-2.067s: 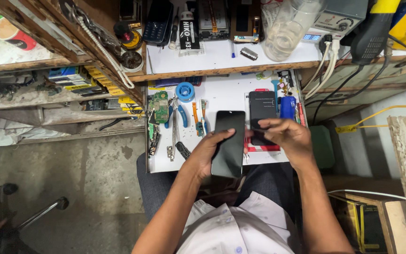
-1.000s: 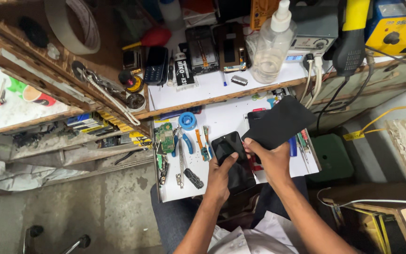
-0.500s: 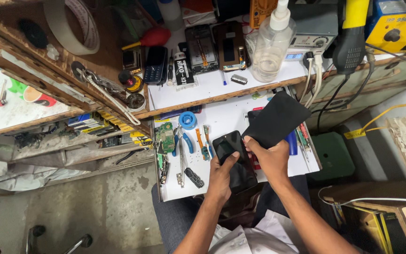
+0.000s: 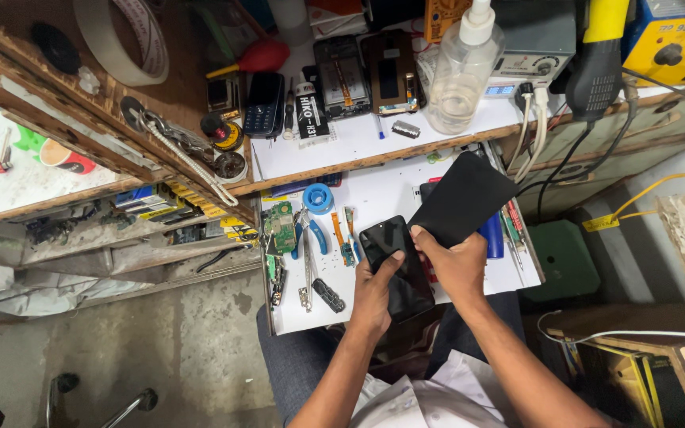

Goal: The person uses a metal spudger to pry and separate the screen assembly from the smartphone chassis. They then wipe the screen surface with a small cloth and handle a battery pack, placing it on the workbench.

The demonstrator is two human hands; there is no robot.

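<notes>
Head view: left hand fingers grip a glossy black phone; right hand fingers pinch a matte black sheet, tilted above the table.

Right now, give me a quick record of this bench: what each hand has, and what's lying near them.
Left hand: grips a dark smartphone, thumb on its face
Right hand: pinches a thin black back panel, lifted above the phone
Surface: white work tray above the lap
Left of phone: green circuit board, blue-handled pliers, blue tape roll
Upper shelf: clear pump bottle, two opened phones
</notes>
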